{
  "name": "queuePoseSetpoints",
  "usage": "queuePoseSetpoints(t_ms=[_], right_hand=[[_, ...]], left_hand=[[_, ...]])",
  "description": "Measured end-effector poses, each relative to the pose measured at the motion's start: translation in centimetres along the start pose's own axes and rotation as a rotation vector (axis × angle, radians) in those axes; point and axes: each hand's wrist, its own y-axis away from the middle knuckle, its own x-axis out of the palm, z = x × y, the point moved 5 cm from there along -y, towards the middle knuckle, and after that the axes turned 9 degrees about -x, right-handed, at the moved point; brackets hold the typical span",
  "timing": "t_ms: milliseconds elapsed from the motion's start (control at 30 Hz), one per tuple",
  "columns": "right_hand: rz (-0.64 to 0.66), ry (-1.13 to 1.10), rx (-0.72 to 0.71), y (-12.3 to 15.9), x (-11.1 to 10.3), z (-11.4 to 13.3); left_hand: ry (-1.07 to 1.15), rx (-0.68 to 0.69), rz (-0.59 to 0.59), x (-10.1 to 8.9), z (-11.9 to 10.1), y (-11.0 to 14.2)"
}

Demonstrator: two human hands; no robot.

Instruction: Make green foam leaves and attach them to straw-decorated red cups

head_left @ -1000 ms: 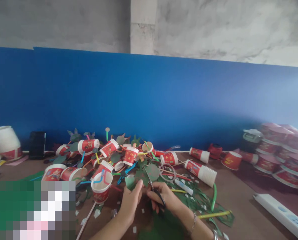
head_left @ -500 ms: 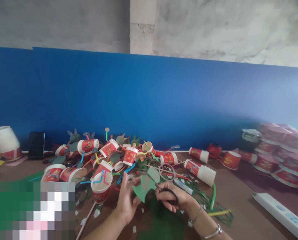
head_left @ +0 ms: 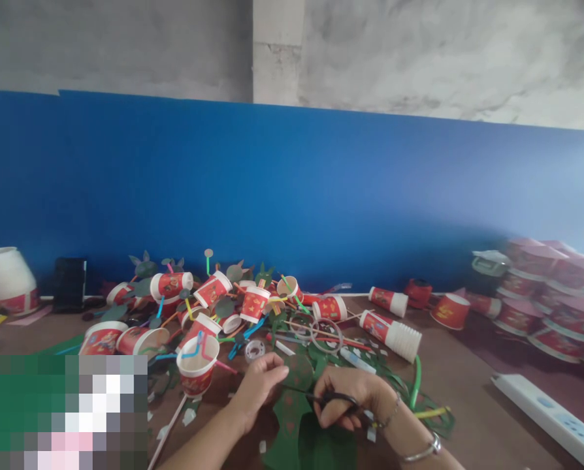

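Observation:
My right hand (head_left: 345, 395) grips black-handled scissors (head_left: 338, 397), whose blades point left across a green paper piece (head_left: 299, 373). My left hand (head_left: 260, 388) pinches the left side of that paper with thumb and fingers. Faint reddish marks show on the paper. Below the blades, more dark green paper (head_left: 287, 427) with a curved cut edge spreads toward me; I cannot tell whether it is the same piece. Just beyond my left hand lies a roll of clear tape (head_left: 255, 351). A glue tube (head_left: 358, 360) rests beyond my right hand.
Red paper cups (head_left: 198, 365) with straws and paper shapes crowd the left and centre. Stacked cups (head_left: 392, 336) lie on their side at right. A white power strip (head_left: 547, 411) and piled red cups (head_left: 566, 320) stand far right. A blue panel (head_left: 292, 196) backs the table.
The paper has tilted from facing me to lying lower and flatter. My left hand has turned over its edge, and the scissors have swung from pointing up-left to pointing left.

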Motion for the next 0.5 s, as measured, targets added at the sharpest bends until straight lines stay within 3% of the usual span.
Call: queuePoseSetpoints(t_ms=[200,300,500], right_hand=[[-0.081,0.064,-0.020,0.0,-0.5,-0.2],[-0.147,0.051,-0.089,-0.7,-0.3,0.1],[-0.551,-0.035,-0.425,-2.3,0.4,2.6]], left_hand=[[-0.122,0.337,-0.289,-0.4,-2.8,1.8],[-0.042,0.337,-0.390,-1.0,-2.9,2.1],[0.051,0.265,-0.330,-0.7,-2.0,2.0]])
